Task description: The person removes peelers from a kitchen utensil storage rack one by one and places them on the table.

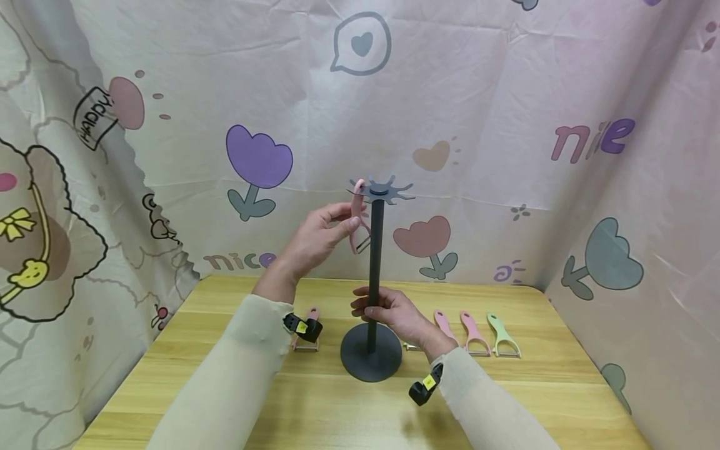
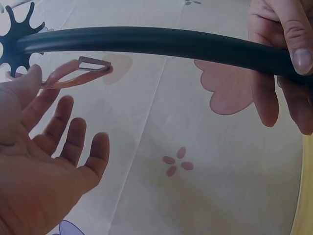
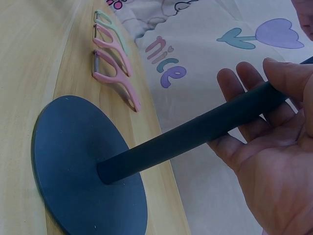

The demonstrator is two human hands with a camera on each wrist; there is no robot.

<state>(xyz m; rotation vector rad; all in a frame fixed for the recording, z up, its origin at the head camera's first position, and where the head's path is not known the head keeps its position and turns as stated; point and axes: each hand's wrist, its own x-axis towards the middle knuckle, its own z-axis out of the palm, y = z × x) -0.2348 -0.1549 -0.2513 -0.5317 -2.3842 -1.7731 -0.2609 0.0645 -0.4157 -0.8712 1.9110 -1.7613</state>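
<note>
A dark stand with a round base (image 1: 371,369), an upright pole (image 1: 375,250) and a star-shaped top of curved hooks (image 1: 388,187) stands on the table. My left hand (image 1: 320,234) pinches a pink Y-shaped peeler (image 1: 357,206) between thumb and fingers, handle end up and blade down. The holed end of its handle is right at a left-side hook of the top. Lower down, my right hand (image 1: 396,312) holds the pole, the thumb on the near side and fingers behind, as the right wrist view also shows (image 3: 274,127).
Right of the base, pink peelers (image 1: 471,328) and a green peeler (image 1: 500,331) lie on the wooden table (image 1: 478,400). Another pink peeler (image 1: 313,315) lies left, partly behind my left wrist; the right wrist view shows a green one (image 3: 105,22) beside pink ones. A patterned curtain (image 1: 337,94) hangs behind.
</note>
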